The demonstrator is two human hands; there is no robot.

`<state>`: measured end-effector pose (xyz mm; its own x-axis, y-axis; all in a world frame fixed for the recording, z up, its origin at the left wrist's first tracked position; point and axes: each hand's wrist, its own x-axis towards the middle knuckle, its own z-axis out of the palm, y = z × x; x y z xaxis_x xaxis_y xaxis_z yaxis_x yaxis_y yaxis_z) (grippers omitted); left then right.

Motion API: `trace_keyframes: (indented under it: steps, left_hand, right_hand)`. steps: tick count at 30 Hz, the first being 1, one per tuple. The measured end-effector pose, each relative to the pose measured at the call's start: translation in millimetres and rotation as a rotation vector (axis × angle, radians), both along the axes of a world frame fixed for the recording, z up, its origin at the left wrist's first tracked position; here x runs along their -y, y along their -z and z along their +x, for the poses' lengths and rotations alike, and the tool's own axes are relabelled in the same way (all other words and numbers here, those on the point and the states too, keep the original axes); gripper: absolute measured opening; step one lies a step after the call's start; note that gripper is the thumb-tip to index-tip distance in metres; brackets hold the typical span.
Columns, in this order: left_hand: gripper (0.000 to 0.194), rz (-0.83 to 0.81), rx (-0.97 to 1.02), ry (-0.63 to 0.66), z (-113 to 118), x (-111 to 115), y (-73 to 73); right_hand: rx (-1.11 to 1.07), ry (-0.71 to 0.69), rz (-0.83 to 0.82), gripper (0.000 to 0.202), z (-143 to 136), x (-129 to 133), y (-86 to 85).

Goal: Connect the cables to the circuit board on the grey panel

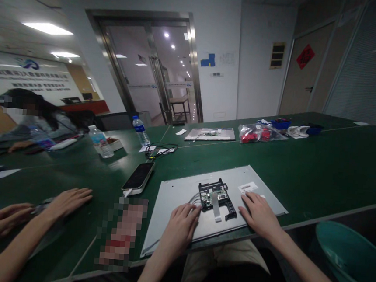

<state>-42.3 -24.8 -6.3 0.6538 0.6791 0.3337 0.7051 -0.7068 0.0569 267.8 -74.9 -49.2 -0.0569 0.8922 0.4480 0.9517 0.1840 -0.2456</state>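
Observation:
A flat light-grey panel [176, 201] lies on the green table in front of me. On its middle sits a black plastic frame [230, 208] with a green circuit board [209, 198] and a grey ribbon cable [216, 208] hanging toward me. My left hand [182, 224] rests on the panel left of the frame, fingers spread beside dark wires [195, 198]. My right hand [260, 214] lies at the panel's right part, fingers apart, near a white label [247, 188]. Neither hand holds anything.
A phone [138, 177] and a co-worker's hands [71, 201] are to the left. Bottles [140, 130], a black cable [160, 151], another panel [211, 135] and a bag of red items [257, 134] stand farther back. A teal bin [352, 256] is at the right.

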Motion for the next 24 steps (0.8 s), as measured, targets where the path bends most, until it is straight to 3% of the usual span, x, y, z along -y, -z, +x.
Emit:
trace_keyframes:
  steps: [9, 13, 19, 24]
  left_hand:
    - [0.041, -0.011, -0.024, -0.011, 0.3, 1.4, -1.2]
    - [0.041, -0.006, -0.028, -0.011, -0.1, 0.8, -1.4]
    - [0.044, 0.006, -0.039, -0.015, 0.0, -0.9, 1.3]
    - [0.045, 0.007, -0.052, -0.030, -0.1, -2.1, 4.0]
  right_hand:
    - [-0.023, -0.016, 0.027, 0.039, 1.0, -0.8, 0.6]
    - [-0.039, -0.064, 0.068, 0.038, -4.2, 2.4, -8.7]
    - [-0.006, -0.358, 0.104, 0.037, -38.8, 13.6, -29.2]
    - [0.023, -0.533, 0.068, 0.040, -57.4, 14.5, -30.8]
